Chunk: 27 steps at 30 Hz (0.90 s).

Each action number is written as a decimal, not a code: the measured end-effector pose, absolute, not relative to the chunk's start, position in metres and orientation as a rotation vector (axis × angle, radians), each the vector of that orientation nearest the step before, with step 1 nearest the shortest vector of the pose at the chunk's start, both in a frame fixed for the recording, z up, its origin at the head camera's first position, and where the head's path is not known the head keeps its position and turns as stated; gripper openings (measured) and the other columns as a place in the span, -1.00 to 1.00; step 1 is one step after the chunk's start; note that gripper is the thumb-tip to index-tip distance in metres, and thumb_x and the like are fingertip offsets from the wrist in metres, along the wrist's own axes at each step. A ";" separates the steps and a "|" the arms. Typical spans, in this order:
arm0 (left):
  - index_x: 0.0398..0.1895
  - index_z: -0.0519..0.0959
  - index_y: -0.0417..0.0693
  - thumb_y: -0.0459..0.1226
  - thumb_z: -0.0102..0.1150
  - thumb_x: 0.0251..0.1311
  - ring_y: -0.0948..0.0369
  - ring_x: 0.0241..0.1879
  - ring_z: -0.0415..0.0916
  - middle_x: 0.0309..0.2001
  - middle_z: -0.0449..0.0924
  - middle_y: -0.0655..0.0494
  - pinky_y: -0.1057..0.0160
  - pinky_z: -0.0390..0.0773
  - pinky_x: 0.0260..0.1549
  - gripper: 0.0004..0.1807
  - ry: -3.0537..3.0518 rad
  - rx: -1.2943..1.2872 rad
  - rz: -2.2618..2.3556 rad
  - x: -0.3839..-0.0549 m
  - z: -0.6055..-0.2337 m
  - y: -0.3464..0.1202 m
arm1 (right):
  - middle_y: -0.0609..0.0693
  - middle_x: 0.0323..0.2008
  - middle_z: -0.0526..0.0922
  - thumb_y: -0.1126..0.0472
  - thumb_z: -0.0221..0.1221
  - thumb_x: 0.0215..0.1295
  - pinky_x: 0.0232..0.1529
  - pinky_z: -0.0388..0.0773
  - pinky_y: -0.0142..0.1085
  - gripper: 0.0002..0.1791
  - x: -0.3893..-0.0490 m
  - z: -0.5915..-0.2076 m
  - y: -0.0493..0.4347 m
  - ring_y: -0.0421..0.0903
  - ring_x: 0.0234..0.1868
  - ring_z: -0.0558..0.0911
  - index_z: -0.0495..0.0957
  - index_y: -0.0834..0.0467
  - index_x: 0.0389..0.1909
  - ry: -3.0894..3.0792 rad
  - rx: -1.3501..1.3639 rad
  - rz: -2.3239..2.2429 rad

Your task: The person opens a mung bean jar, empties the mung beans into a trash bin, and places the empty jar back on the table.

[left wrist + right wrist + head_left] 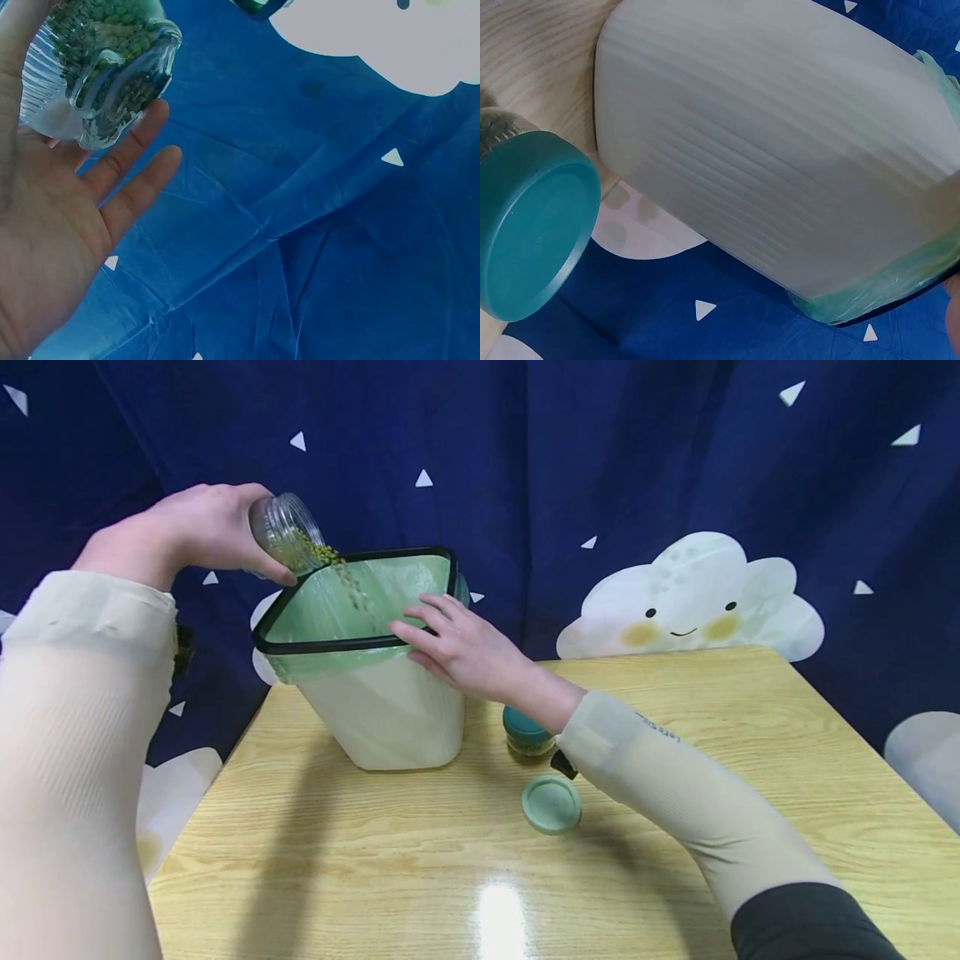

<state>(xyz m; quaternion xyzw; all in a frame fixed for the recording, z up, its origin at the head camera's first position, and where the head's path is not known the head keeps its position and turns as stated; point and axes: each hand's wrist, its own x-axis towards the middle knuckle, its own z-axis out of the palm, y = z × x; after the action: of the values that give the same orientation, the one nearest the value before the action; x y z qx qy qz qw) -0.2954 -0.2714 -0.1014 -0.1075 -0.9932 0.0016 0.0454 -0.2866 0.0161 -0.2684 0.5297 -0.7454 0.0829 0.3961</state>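
Note:
My left hand [198, 531] grips a clear glass jar [112, 82], tilted with its mouth toward a trash bin [397, 718]. Small green beans [318, 553] spill from the mouth and fall into the bin. The bin is off-white with a black rim [330, 646] and a green plastic liner [315, 606]. Across the rim's near right corner, my right hand [468, 647] holds the bin, with spread fingers over the edge and the thumb lower on the outside. Only a bit of that hand shows at the right border of the right wrist view.
Right of the bin stands a second glass jar with a teal lid [540, 225], partly behind my right forearm. A pale green round lid [551, 805] lies in front of it on the wooden table [405, 860]. A dark blue curtain [487, 435] with clouds and triangles hangs behind.

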 end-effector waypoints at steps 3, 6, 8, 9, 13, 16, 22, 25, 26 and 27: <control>0.34 0.15 -0.38 0.11 0.47 -0.12 -0.26 0.00 0.35 0.08 0.38 -0.42 -0.34 0.35 0.02 0.11 -3.037 -0.330 -0.017 -0.296 -0.102 -0.272 | 0.17 0.08 0.51 0.17 0.11 0.43 0.30 0.26 -0.15 -0.66 -0.287 -0.268 0.016 0.18 0.18 0.41 0.50 0.17 0.15 -1.891 1.337 0.208; 0.34 0.15 -0.38 0.11 0.46 -0.11 -0.26 0.00 0.35 0.09 0.38 -0.43 -0.34 0.35 0.02 0.10 -3.046 -0.332 -0.031 -0.296 -0.102 -0.272 | 0.17 0.09 0.51 0.16 0.10 0.44 0.30 0.26 -0.15 -0.66 -0.287 -0.269 0.017 0.18 0.18 0.41 0.50 0.17 0.16 -1.896 1.336 0.202; 0.33 0.16 -0.38 0.10 0.47 -0.11 -0.26 0.00 0.35 0.09 0.38 -0.43 -0.34 0.35 0.02 0.09 -3.045 -0.330 -0.041 -0.296 -0.103 -0.271 | 0.17 0.08 0.51 0.16 0.10 0.44 0.31 0.26 -0.15 -0.66 -0.287 -0.269 0.017 0.18 0.18 0.41 0.49 0.17 0.16 -1.898 1.338 0.204; 0.34 0.15 -0.39 0.10 0.47 -0.11 -0.26 0.00 0.35 0.09 0.38 -0.44 -0.34 0.35 0.02 0.10 -3.047 -0.329 -0.045 -0.296 -0.103 -0.271 | 0.17 0.08 0.50 0.16 0.10 0.44 0.31 0.25 -0.15 -0.66 -0.287 -0.269 0.017 0.18 0.18 0.41 0.49 0.17 0.16 -1.898 1.339 0.207; 0.34 0.15 -0.39 0.10 0.47 -0.11 -0.26 0.00 0.35 0.09 0.38 -0.44 -0.33 0.36 0.01 0.10 -3.052 -0.332 -0.033 -0.296 -0.104 -0.270 | 0.17 0.08 0.50 0.17 0.10 0.44 0.30 0.26 -0.15 -0.66 -0.286 -0.268 0.017 0.19 0.19 0.40 0.50 0.17 0.16 -1.899 1.343 0.219; 0.34 0.15 -0.38 0.09 0.47 -0.11 -0.26 0.00 0.34 0.09 0.38 -0.43 -0.33 0.35 0.02 0.09 -3.035 -0.334 -0.040 -0.295 -0.103 -0.270 | 0.17 0.08 0.50 0.17 0.11 0.43 0.30 0.26 -0.15 -0.66 -0.286 -0.268 0.017 0.19 0.18 0.40 0.49 0.17 0.16 -1.897 1.344 0.220; 0.31 0.19 -0.35 0.04 0.49 -0.13 -0.24 -0.03 0.38 0.07 0.41 -0.41 -0.32 0.36 0.00 0.04 -2.994 -0.357 -0.027 -0.295 -0.101 -0.270 | 0.17 0.09 0.50 0.13 0.11 0.43 0.31 0.25 -0.15 -0.64 -0.287 -0.268 0.016 0.19 0.19 0.40 0.48 0.17 0.17 -1.897 1.343 0.210; 0.32 0.17 -0.36 0.04 0.48 -0.11 -0.25 -0.02 0.37 0.07 0.40 -0.43 -0.33 0.36 0.01 0.05 -3.016 -0.351 -0.008 -0.295 -0.101 -0.268 | 0.17 0.09 0.50 0.12 0.11 0.43 0.31 0.24 -0.15 -0.63 -0.287 -0.268 0.016 0.19 0.19 0.40 0.48 0.17 0.17 -1.904 1.342 0.207; 0.32 0.17 -0.36 0.04 0.48 -0.11 -0.25 -0.01 0.36 0.08 0.40 -0.43 -0.34 0.35 0.01 0.05 -3.019 -0.347 -0.013 -0.295 -0.102 -0.267 | 0.17 0.09 0.50 0.11 0.11 0.44 0.31 0.24 -0.15 -0.63 -0.287 -0.268 0.016 0.19 0.19 0.40 0.48 0.17 0.18 -1.905 1.342 0.208; 0.33 0.16 -0.36 0.03 0.49 -0.11 -0.26 -0.01 0.36 0.08 0.40 -0.43 -0.34 0.35 0.01 0.05 -3.021 -0.344 -0.016 -0.295 -0.102 -0.267 | 0.17 0.09 0.50 0.11 0.11 0.44 0.31 0.24 -0.15 -0.63 -0.287 -0.268 0.016 0.18 0.19 0.40 0.48 0.17 0.18 -1.906 1.343 0.209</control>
<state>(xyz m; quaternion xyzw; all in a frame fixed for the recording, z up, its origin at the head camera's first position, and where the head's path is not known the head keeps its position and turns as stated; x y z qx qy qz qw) -0.2950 -0.2670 -0.1017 -0.1130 -0.9923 -0.0053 0.0504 -0.2869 0.0160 -0.2683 0.5283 -0.7498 0.0821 0.3898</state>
